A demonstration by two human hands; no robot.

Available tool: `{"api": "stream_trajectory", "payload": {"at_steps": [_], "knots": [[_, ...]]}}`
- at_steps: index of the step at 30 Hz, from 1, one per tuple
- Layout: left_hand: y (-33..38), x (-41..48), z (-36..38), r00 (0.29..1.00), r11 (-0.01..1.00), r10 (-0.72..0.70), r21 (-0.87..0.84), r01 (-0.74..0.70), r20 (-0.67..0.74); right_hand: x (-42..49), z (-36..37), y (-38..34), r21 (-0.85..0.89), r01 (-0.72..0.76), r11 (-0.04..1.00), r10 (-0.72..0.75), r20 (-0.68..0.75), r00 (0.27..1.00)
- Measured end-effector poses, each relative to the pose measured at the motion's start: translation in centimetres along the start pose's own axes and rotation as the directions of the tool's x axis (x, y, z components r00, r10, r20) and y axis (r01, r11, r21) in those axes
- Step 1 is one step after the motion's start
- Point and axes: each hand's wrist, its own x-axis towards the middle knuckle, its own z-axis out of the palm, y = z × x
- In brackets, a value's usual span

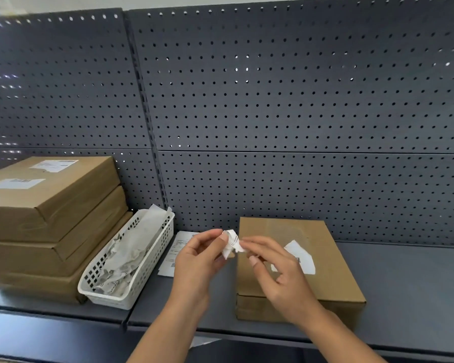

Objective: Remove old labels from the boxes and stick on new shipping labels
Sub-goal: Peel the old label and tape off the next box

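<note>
Cardboard box (pixel 270 229) at lower centre looks maybe half stripped, with a torn label piece (pixel 302 255) left on top. Left hand (pixel 197 260) and right hand (pixel 281 271) both pinch a crumpled scrap (pixel 231 242) over its left edge. New label sheet (pixel 176 252) beside it looks unused, I'd guess.

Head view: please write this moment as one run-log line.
held: crumpled label scrap | left hand: pinches scrap | right hand: pinches scrap | box: label remnant on top | white basket: paper scraps inside
</note>
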Motion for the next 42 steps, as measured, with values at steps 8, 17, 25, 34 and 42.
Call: {"api": "stream_trajectory", "payload": {"at_steps": [8, 17, 25, 34, 42], "knots": [[1.5, 0.1, -2.4, 0.988, 0.984, 0.134, 0.127, -0.125, -0.070, 0.5, -0.1, 2.6, -0.199, -0.168, 0.966, 0.185, 0.071, 0.980], [3.9, 3.4, -8.9, 0.893, 0.831, 0.420, 0.464, -0.308, -0.160, 0.6, -0.3, 5.1, -0.474, -0.083, 0.877, 0.206, 0.213, 0.955], [5.1, 7.6, -15.6, 0.762, 0.274, 0.647, 0.934, -0.228, -0.004, 1.4, -1.1, 4.9, -0.533, 0.010, 0.846, 0.206, 0.344, 0.916], [5.2, 11.5, -17.5, 0.907, -0.230, 0.403, 0.973, -0.032, 0.125, 1.4, -1.3, 6.6, -0.427, -0.021, 0.904, 0.166, 0.304, 0.938], [4.4, 13.3, -18.6, 0.991, -0.285, 0.011, 0.951, -0.122, 0.130, 1.2, -1.2, 6.9, -0.416, -0.047, 0.908, 0.185, 0.299, 0.936]]}}
